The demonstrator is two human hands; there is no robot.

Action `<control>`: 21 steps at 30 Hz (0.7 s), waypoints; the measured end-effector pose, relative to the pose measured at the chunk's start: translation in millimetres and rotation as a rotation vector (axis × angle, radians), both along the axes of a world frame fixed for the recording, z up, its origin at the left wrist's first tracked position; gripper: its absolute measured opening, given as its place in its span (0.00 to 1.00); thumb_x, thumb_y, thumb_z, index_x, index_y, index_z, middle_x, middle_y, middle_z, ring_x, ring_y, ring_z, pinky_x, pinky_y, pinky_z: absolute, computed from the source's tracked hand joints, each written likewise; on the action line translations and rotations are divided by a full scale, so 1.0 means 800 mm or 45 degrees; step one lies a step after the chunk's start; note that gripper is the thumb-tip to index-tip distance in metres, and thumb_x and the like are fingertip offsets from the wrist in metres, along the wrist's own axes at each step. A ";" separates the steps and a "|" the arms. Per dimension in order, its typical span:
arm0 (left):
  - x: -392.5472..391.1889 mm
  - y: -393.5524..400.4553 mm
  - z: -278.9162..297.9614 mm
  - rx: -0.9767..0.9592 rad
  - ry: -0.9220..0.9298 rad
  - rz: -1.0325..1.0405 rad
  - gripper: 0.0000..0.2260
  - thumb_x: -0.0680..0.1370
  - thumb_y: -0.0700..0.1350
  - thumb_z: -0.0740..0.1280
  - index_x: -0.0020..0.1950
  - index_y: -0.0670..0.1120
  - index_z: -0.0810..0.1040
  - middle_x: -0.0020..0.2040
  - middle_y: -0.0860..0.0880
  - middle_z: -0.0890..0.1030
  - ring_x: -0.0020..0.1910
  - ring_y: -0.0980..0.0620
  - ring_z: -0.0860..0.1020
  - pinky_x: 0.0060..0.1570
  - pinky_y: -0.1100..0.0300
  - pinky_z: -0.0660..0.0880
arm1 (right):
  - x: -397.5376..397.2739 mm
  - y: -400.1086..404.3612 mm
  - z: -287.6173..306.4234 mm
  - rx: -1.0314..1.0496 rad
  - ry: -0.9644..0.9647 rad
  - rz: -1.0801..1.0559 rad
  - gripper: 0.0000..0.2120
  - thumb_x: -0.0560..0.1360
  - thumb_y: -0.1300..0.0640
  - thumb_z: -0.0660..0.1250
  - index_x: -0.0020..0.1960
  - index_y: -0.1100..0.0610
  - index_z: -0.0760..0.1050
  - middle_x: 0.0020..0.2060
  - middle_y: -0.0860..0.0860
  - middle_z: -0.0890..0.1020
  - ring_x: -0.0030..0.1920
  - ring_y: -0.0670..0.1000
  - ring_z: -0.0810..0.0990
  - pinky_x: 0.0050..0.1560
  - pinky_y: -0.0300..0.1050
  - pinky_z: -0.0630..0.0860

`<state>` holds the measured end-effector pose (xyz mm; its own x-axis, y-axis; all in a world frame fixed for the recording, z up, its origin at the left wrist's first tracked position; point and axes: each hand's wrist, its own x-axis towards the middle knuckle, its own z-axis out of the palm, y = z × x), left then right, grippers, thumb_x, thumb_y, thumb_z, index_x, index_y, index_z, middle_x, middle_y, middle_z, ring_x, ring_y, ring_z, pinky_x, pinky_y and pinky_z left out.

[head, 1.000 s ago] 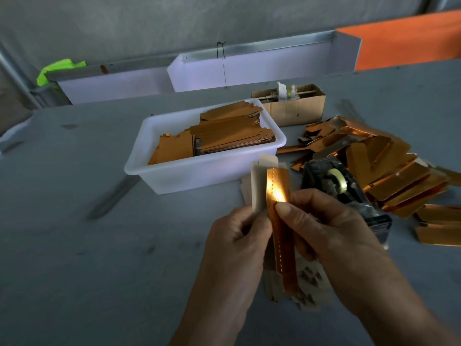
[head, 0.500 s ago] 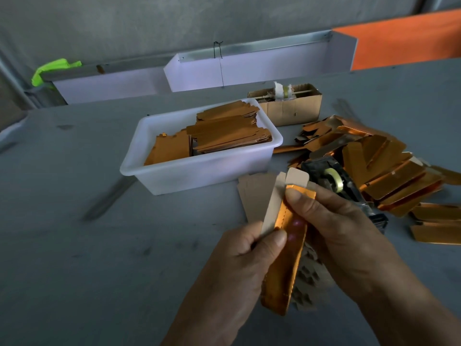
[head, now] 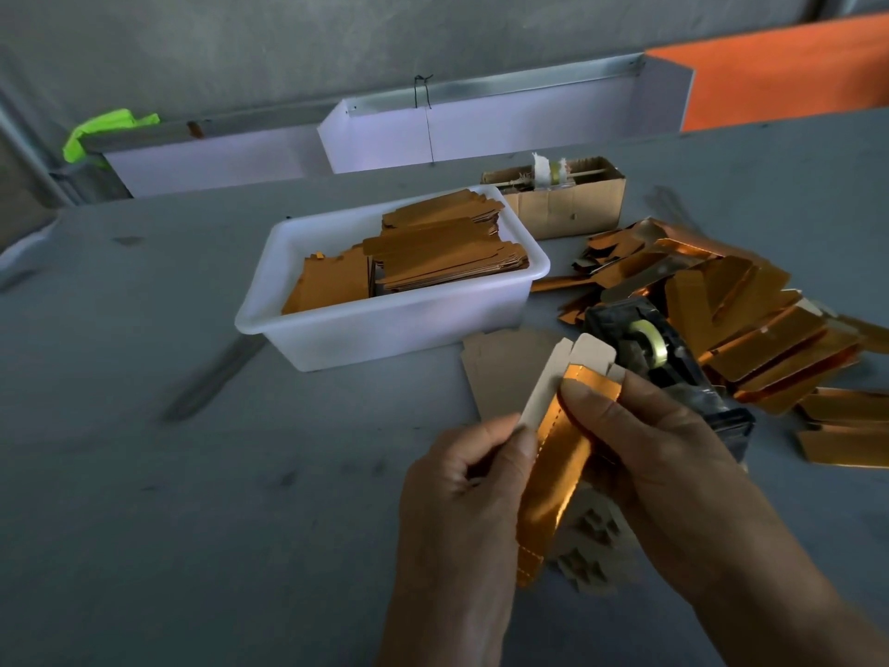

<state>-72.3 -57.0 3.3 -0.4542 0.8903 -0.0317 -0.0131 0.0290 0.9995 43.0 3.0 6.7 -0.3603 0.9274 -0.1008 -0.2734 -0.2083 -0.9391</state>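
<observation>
Foil carton blank: held in the air above the near table edge, between both hands, copper face toward the camera and its long axis leaning top-right to bottom-left.

Left hand: thumb and curled fingers pinch the plain grey side panel.

Right hand: closed on the top end, thumb pressed flat on the short foil flap, fingers behind.

Change over the last second: the blank stood nearly upright with the right thumb at mid-length. Now it is tilted, the thumb has travelled to the top, and the foil panel looks wrapped further round the grey one. Judgement: the side fold is being closed into a sleeve; the seam is not yet fixed.

Beneath the hands lies a loose stack of grey blanks on the table. Just beyond the right hand is the tape dispenser, probably needed next. To its right lies a heap of foil cartons. Behind is a white tub with flat blanks stacked inside, and past it a cardboard box.
</observation>
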 end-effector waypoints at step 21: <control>0.036 -0.018 -0.010 -0.001 1.868 0.141 0.24 0.68 0.39 0.56 0.59 0.42 0.82 0.34 0.47 0.77 0.37 0.50 0.70 0.23 0.61 0.70 | -0.004 -0.012 0.002 -0.056 -0.051 -0.114 0.13 0.63 0.48 0.69 0.39 0.58 0.81 0.34 0.54 0.81 0.35 0.50 0.80 0.38 0.43 0.79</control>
<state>-43.5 -71.6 -4.5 -0.1436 0.8498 0.5072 0.9882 0.0959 0.1192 40.0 -6.8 8.4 -0.2714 0.9500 -0.1543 -0.2554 -0.2257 -0.9401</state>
